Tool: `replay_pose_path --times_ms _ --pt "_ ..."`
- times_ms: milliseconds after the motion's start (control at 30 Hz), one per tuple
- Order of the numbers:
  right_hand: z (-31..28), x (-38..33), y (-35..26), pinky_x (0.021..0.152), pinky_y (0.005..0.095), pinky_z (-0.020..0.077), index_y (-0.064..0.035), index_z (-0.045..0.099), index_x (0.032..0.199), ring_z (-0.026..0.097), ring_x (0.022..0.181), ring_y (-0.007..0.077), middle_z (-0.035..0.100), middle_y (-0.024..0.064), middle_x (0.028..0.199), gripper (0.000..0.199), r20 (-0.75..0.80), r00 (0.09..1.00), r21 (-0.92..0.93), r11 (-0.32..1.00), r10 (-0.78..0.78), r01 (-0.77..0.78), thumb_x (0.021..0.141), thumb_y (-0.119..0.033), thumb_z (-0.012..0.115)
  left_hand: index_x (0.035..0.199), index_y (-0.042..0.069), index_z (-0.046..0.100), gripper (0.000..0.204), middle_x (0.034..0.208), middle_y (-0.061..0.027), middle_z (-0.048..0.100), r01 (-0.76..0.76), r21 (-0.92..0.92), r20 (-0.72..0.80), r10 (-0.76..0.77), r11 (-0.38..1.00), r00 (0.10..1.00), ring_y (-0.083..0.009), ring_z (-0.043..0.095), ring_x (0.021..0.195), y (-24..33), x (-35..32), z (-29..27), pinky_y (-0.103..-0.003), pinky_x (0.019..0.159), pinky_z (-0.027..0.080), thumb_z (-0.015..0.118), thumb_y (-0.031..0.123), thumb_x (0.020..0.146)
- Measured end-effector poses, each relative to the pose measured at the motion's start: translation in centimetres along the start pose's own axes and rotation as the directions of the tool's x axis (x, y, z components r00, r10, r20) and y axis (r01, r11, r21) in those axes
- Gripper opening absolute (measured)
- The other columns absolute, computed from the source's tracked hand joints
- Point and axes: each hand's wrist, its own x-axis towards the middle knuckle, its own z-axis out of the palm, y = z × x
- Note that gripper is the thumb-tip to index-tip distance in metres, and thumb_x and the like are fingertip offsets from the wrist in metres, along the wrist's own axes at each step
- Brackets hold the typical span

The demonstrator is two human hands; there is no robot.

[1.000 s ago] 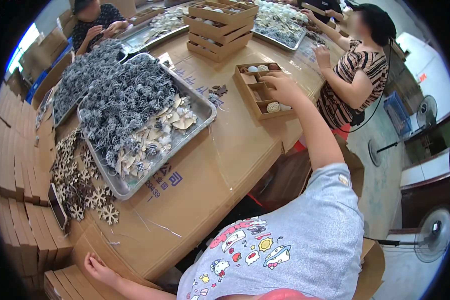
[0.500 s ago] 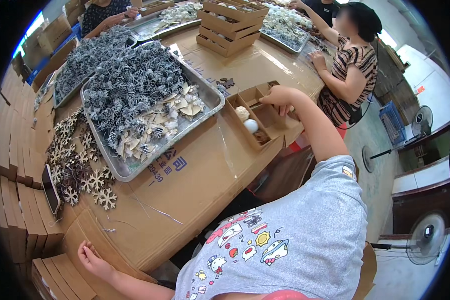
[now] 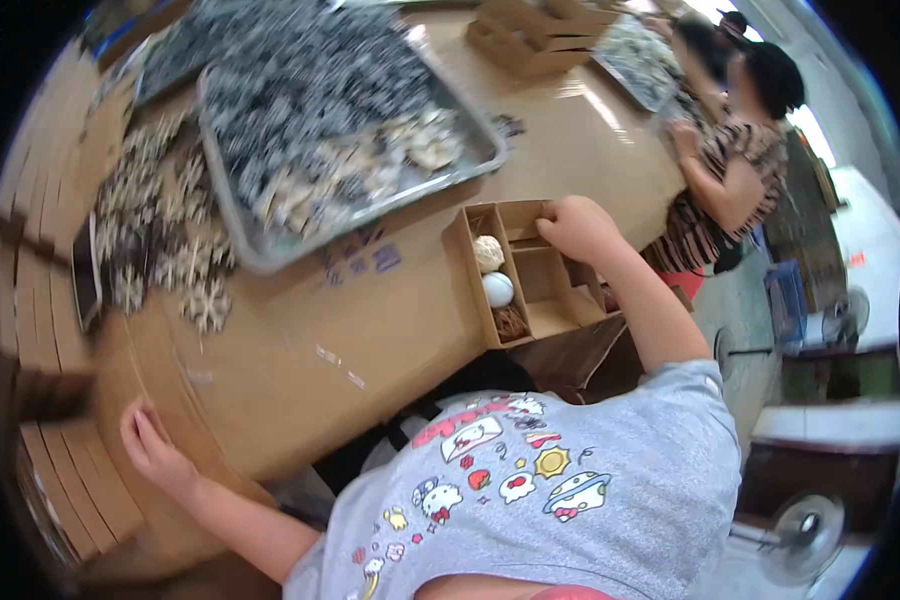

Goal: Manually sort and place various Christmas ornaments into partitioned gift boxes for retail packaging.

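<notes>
A divided cardboard box [image 3: 462,240] rests near the table's front edge. Its left column holds a cream woven ball [image 3: 488,253], a white ball [image 3: 498,290] and a brown, rough-textured ball [image 3: 510,322]. My right hand [image 3: 578,230] is closed at the far middle part of the box, its fingertips pinching at a cardboard divider; the fingers partly hide what lies under them. Something reddish shows in the right column below my wrist. My left hand [image 3: 158,450] hangs over the table's left front edge with fingers loosely stretched, nothing visible in them.
A metal tray [image 3: 370,215] heaped with frosted pine cones [image 3: 320,90] and pale chips stands behind. Wooden snowflakes [image 3: 205,305] lie at left beside a phone [image 3: 88,272]. Stacked cardboard boxes [image 3: 545,50] stand at the back; a co-worker [image 3: 735,170] works at right.
The view has shifted, so the tray and divided box appear turned and displaced. My right hand stays at the box's middle. My left hand remains by the left edge.
</notes>
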Motion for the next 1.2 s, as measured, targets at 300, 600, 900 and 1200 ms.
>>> replay_pose_path --times_ms 300,600,900,1200 --pt "5.1 -5.8 -12.9 0.069 0.046 0.0484 -0.003 0.056 0.088 0.062 0.076 0.0367 0.064 0.018 0.076 0.02 -0.27 0.923 0.102 0.945 -0.274 0.31 0.085 -0.023 0.055 0.1 -0.001 0.06 0.018 0.095 -0.0066 0.061 -0.006 0.082 0.014 0.005 0.997 1.0 -0.0131 0.057 0.09 1.5 -0.7 0.6 -0.025 0.083 0.045 0.047 0.011 0.094" --pt "0.7 -7.4 -19.8 0.071 0.0415 0.0488 -0.0054 0.06 0.089 0.06 0.081 0.0331 0.061 0.0119 0.08 0.017 -0.322 0.656 0.114 0.66 -0.682 0.743 0.079 -0.019 0.061 0.097 0.001 0.061 0.018 0.091 -0.0041 0.061 -0.001 0.072 -0.027 0.003 0.997 1.0 -0.0108 0.056 0.087 2.0 -1.3 0.5 -0.024 0.081 0.043 0.046 0.011 0.094" --pt "3.7 -6.4 -21.6 0.067 0.0381 0.0481 -0.0053 0.065 0.081 0.059 0.076 0.0289 0.06 0.0093 0.082 0.008 -0.273 0.471 0.101 0.462 -0.839 0.881 0.076 -0.011 0.064 0.098 0.001 0.06 0.019 0.093 -0.0028 0.059 0.003 0.001 -0.002 -0.003 1.0 1.0 -0.0096 0.055 0.09 2.3 -1.3 0.5 -0.024 0.083 0.041 0.045 0.012 0.095" --pt "3.6 -7.9 -23.9 0.066 0.0379 0.0494 -0.01 0.063 0.071 0.061 0.075 0.0276 0.057 0.008 0.081 0.009 0.21 0.61 -0.459 0.473 -0.764 0.752 0.078 -0.015 0.058 0.098 0.001 0.062 0.019 0.094 -0.0032 0.06 -0.029 -0.005 -0.012 0.029 1.0 0.999 -0.0098 0.055 0.091 2.5 -1.4 0.2 -0.024 0.085 0.041 0.045 0.011 0.095"
